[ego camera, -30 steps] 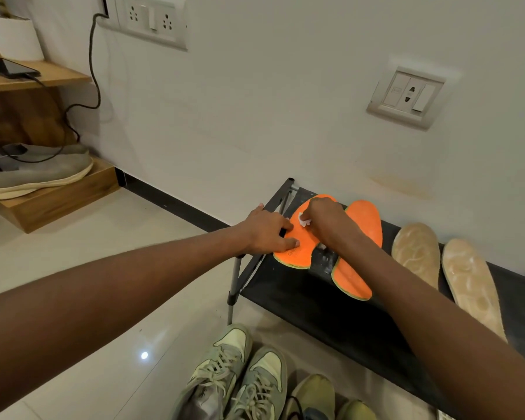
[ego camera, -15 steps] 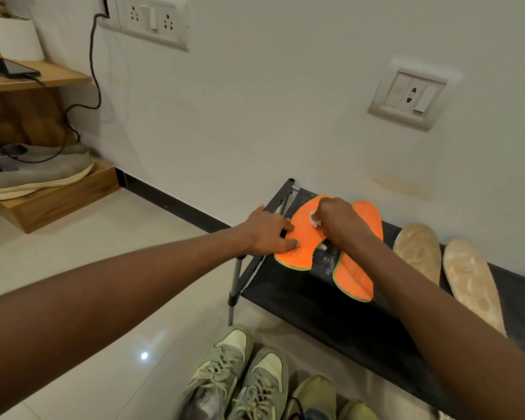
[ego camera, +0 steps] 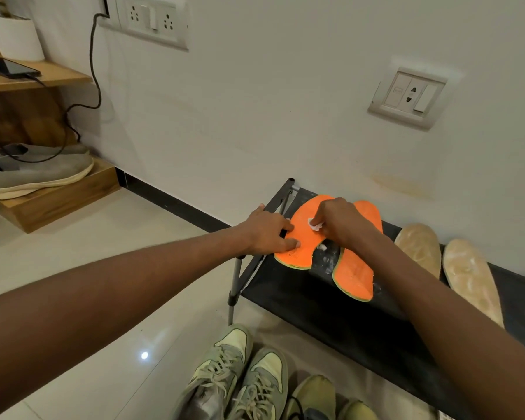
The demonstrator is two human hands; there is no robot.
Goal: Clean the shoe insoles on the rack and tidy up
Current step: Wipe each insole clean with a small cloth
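Observation:
Two orange insoles lie on the black shoe rack (ego camera: 300, 301) at its left end. My left hand (ego camera: 267, 231) presses the left orange insole (ego camera: 302, 237) down with its fingertips at the insole's left edge. My right hand (ego camera: 341, 222) grips a small white wipe (ego camera: 314, 224) and holds it against that same insole. The right orange insole (ego camera: 355, 275) lies partly under my right wrist. Two beige insoles (ego camera: 419, 247) (ego camera: 470, 278) lie further right on the rack.
Green-grey sneakers (ego camera: 234, 380) and olive shoes (ego camera: 315, 395) stand on the tiled floor below the rack. Grey shoes (ego camera: 37, 174) sit on a wooden step at the left, with a black cable (ego camera: 94, 65) hanging from a wall socket (ego camera: 152, 18). Another socket (ego camera: 408, 97) is on the wall above the rack.
My right hand with the wipe has slid a little up the left orange insole, away from me. My left hand has stayed in place.

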